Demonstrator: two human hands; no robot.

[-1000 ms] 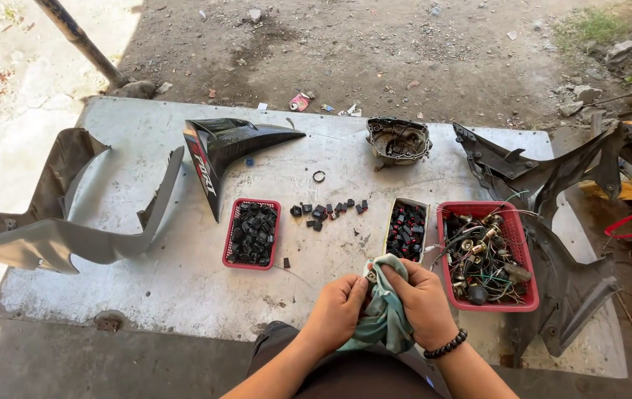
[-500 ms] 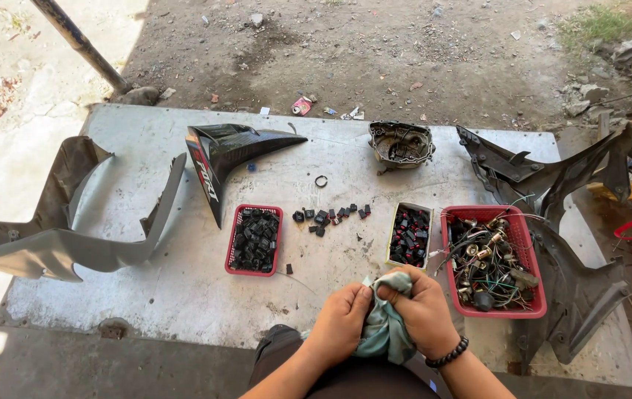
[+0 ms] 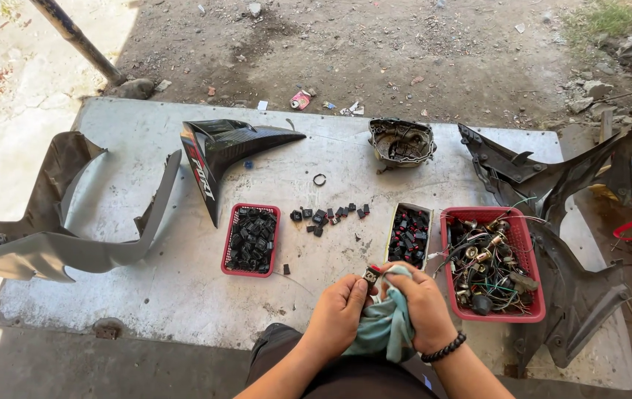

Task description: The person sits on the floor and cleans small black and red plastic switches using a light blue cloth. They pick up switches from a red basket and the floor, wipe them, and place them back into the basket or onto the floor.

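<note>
My left hand [image 3: 339,310] and my right hand [image 3: 421,304] meet over my lap at the near edge of a concrete slab [image 3: 183,288]. Between them they hold a teal cloth [image 3: 382,331] and a small black part with red on it [image 3: 370,275], which sticks up from my left fingers. The cloth hangs down between the wrists. A black bead bracelet sits on my right wrist. Just beyond the hands stands a narrow tray of black and red parts [image 3: 408,235].
A small red basket of black parts [image 3: 251,239] sits left. A larger red basket of wires and sockets [image 3: 492,262] sits right. Loose black parts [image 3: 328,215], a ring [image 3: 319,179], a metal casing [image 3: 401,141], and black and grey fairing panels [image 3: 227,151] lie around.
The view has shifted slightly downward and closer. My hands have kept working the cloth around the small part, which now pokes up above my left fingers.
</note>
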